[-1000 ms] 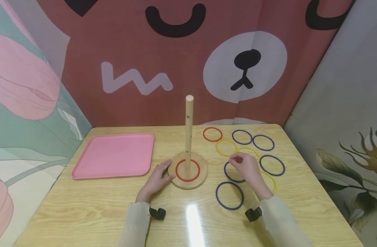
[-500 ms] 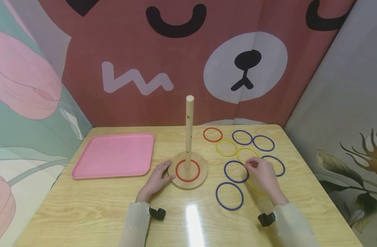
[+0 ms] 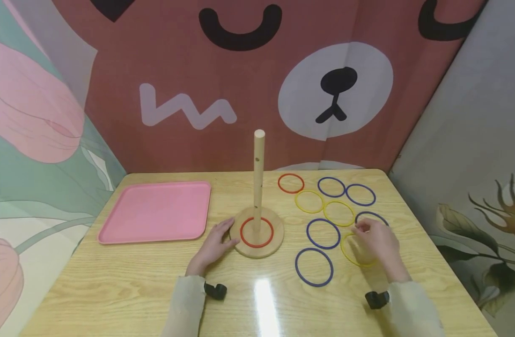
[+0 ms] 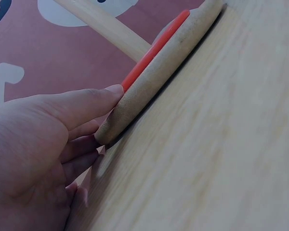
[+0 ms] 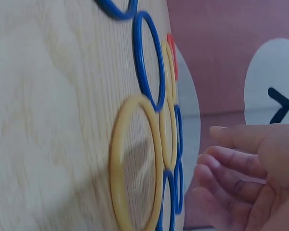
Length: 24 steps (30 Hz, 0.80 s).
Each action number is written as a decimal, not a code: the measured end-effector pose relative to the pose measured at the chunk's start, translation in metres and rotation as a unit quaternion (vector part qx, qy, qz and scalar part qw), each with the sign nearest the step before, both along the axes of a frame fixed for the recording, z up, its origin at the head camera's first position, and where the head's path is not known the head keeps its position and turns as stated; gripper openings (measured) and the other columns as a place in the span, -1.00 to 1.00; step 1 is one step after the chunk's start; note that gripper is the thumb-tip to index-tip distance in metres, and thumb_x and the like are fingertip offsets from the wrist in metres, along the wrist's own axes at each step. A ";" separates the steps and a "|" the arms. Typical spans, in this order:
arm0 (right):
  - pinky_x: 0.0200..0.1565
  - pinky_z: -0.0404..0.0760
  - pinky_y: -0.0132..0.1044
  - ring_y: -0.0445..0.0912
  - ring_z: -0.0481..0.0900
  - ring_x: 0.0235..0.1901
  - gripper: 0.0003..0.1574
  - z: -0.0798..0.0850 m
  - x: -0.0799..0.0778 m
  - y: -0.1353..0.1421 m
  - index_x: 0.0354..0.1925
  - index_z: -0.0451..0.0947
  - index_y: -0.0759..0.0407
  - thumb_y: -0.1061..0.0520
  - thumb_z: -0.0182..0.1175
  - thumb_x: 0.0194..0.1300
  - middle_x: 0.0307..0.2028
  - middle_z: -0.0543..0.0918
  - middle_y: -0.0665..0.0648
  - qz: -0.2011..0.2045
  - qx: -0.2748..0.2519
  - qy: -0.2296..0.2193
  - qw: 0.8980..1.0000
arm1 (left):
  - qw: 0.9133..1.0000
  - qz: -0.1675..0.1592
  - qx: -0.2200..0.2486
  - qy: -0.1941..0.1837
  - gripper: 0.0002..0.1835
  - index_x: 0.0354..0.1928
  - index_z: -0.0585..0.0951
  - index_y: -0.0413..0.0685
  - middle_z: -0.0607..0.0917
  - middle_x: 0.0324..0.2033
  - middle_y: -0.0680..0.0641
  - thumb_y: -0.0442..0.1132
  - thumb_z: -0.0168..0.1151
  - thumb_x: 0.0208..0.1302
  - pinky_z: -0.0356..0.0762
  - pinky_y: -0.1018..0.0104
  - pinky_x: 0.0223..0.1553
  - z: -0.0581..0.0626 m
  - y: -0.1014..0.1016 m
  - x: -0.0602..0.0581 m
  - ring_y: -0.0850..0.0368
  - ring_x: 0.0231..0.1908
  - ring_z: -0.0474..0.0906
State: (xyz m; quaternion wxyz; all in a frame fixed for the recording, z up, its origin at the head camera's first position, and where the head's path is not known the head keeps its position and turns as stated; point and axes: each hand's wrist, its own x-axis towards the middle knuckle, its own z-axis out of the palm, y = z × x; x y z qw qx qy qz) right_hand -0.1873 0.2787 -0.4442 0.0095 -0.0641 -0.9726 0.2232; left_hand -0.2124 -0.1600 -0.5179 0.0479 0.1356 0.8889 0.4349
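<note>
My left hand holds the left edge of a round wooden base, with the thumb on top and fingers at its side in the left wrist view. A wooden post stands upright from the base. Around its foot, flat on the base, lies a red ring. Over on the right, my right hand hovers with loosely bent fingers and nothing in them. Below it lies a yellow ring on the table, partly hidden in the head view. A blue ring behind the fingers is also partly covered.
More rings lie flat on the table's right side: another red ring, yellow rings such as the back one, and several blue rings, one nearest the front. A pink tray rests at the left. A printed cloth hangs behind.
My right hand has moved rightward over the rings, from above a blue ring to above the front yellow one, leaving that blue ring uncovered. The left hand has stayed on the base.
</note>
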 end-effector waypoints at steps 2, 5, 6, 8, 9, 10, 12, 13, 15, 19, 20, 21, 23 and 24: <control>-0.42 0.51 -0.14 0.17 0.64 -0.22 -0.66 0.000 0.000 0.006 -0.11 0.63 0.20 -0.02 0.18 0.32 -0.16 0.69 0.29 -0.008 0.011 -0.029 0.999 | 1.000 -0.001 -0.001 0.001 -0.24 0.45 0.23 -0.13 0.24 0.45 -0.21 -0.10 0.29 0.27 -0.28 -0.13 0.53 0.001 0.000 0.000 -0.24 0.47 0.03; -0.40 0.53 -0.12 0.17 0.63 -0.21 -0.62 -0.001 0.000 0.016 -0.07 0.60 0.25 -0.02 0.17 0.32 -0.11 0.68 0.33 -0.019 0.020 -0.061 0.998 | 1.000 -0.002 -0.003 0.003 -0.24 0.44 0.23 -0.14 0.24 0.45 -0.22 -0.11 0.29 0.27 -0.29 -0.13 0.53 0.001 0.001 0.000 -0.23 0.47 0.04; -0.41 0.54 -0.10 0.19 0.63 -0.20 -0.60 -0.002 0.000 0.019 -0.06 0.59 0.26 -0.02 0.17 0.32 -0.09 0.67 0.35 -0.023 0.021 -0.070 0.997 | 1.000 -0.002 -0.003 0.004 -0.24 0.44 0.23 -0.14 0.24 0.45 -0.22 -0.11 0.28 0.27 -0.29 -0.12 0.53 0.001 0.001 0.000 -0.23 0.47 0.04; -0.44 0.54 -0.12 0.17 0.63 -0.22 -0.58 -0.003 0.001 0.026 -0.05 0.58 0.29 -0.02 0.17 0.33 -0.09 0.66 0.37 -0.029 0.023 -0.085 0.996 | 1.000 -0.002 -0.004 0.006 -0.24 0.44 0.23 -0.14 0.24 0.45 -0.21 -0.11 0.29 0.26 -0.29 -0.12 0.53 0.002 0.001 0.000 -0.22 0.47 0.05; -0.45 0.54 -0.14 0.17 0.63 -0.23 -0.57 -0.004 0.002 0.029 -0.05 0.58 0.29 -0.03 0.17 0.33 -0.08 0.66 0.37 -0.032 0.025 -0.092 0.995 | 1.000 -0.002 -0.004 0.007 -0.24 0.44 0.23 -0.14 0.24 0.45 -0.21 -0.11 0.29 0.26 -0.29 -0.12 0.53 0.001 0.001 0.000 -0.22 0.47 0.05; -0.46 0.53 -0.15 0.16 0.63 -0.25 -0.57 -0.005 0.003 0.032 -0.06 0.58 0.30 -0.03 0.17 0.33 -0.08 0.66 0.38 -0.033 0.028 -0.098 0.994 | 1.000 -0.003 -0.003 0.007 -0.24 0.44 0.23 -0.14 0.24 0.45 -0.21 -0.11 0.29 0.26 -0.28 -0.12 0.53 0.001 0.001 0.000 -0.22 0.47 0.05; -0.48 0.52 -0.17 0.13 0.62 -0.29 -0.57 -0.007 0.005 0.036 -0.08 0.59 0.31 -0.03 0.18 0.31 -0.10 0.67 0.38 -0.034 0.029 -0.105 0.993 | 1.000 -0.003 -0.003 0.008 -0.24 0.44 0.23 -0.14 0.24 0.44 -0.21 -0.11 0.29 0.26 -0.28 -0.12 0.53 0.001 0.001 0.000 -0.22 0.47 0.05; -0.48 0.51 -0.18 0.11 0.61 -0.32 -0.58 -0.008 0.005 0.038 -0.09 0.60 0.31 -0.02 0.19 0.31 -0.12 0.68 0.37 -0.036 0.029 -0.111 0.993 | 1.000 -0.003 -0.003 0.008 -0.24 0.44 0.23 -0.14 0.24 0.44 -0.21 -0.11 0.29 0.26 -0.28 -0.12 0.53 0.001 0.001 0.000 -0.22 0.47 0.05; -0.48 0.48 -0.19 0.06 0.58 -0.37 -0.59 -0.010 0.007 0.040 -0.11 0.60 0.30 -0.02 0.20 0.29 -0.18 0.69 0.34 -0.040 0.028 -0.122 0.991 | 1.000 -0.003 -0.001 0.008 -0.24 0.44 0.23 -0.15 0.24 0.44 -0.22 -0.11 0.29 0.26 -0.28 -0.13 0.53 0.001 0.000 0.000 -0.22 0.47 0.05; -0.46 0.44 -0.17 0.02 0.51 -0.41 -0.61 -0.013 0.008 0.041 -0.15 0.59 0.30 -0.02 0.18 0.31 -0.28 0.66 0.31 -0.048 0.027 -0.147 0.988 | 1.000 -0.002 0.000 0.003 -0.24 0.44 0.23 -0.14 0.23 0.45 -0.21 -0.11 0.29 0.26 -0.28 -0.14 0.53 0.002 0.001 0.001 -0.23 0.47 0.04; -0.45 0.44 -0.16 0.02 0.50 -0.42 -0.62 -0.014 0.008 0.041 -0.16 0.59 0.30 -0.02 0.17 0.32 -0.29 0.66 0.30 -0.049 0.029 -0.149 0.987 | 1.000 -0.001 0.000 0.001 -0.24 0.45 0.23 -0.13 0.23 0.45 -0.21 -0.11 0.28 0.27 -0.28 -0.14 0.53 0.002 0.001 0.001 -0.23 0.48 0.03; -0.45 0.45 -0.15 0.02 0.51 -0.42 -0.63 -0.014 0.008 0.041 -0.17 0.58 0.30 -0.01 0.17 0.32 -0.30 0.66 0.30 -0.050 0.030 -0.151 0.987 | 1.000 -0.001 0.000 0.001 -0.24 0.45 0.23 -0.13 0.23 0.45 -0.21 -0.11 0.28 0.27 -0.28 -0.15 0.53 0.002 0.001 0.001 -0.23 0.48 0.03; -0.44 0.44 -0.14 0.03 0.50 -0.43 -0.67 -0.014 0.008 0.041 -0.20 0.57 0.29 0.02 0.17 0.32 -0.33 0.64 0.29 -0.052 0.030 -0.153 0.986 | 1.000 0.000 -0.001 -0.002 -0.24 0.45 0.22 -0.12 0.23 0.45 -0.21 -0.11 0.28 0.27 -0.28 -0.14 0.53 0.002 0.001 0.001 -0.23 0.48 0.03; -0.44 0.44 -0.14 0.03 0.49 -0.43 -0.69 -0.015 0.008 0.040 -0.21 0.57 0.29 0.04 0.17 0.32 -0.34 0.63 0.28 -0.052 0.030 -0.153 0.986 | 1.000 0.000 -0.001 -0.001 -0.24 0.45 0.22 -0.12 0.23 0.45 -0.21 -0.11 0.28 0.27 -0.28 -0.15 0.53 0.002 0.001 0.001 -0.23 0.48 0.03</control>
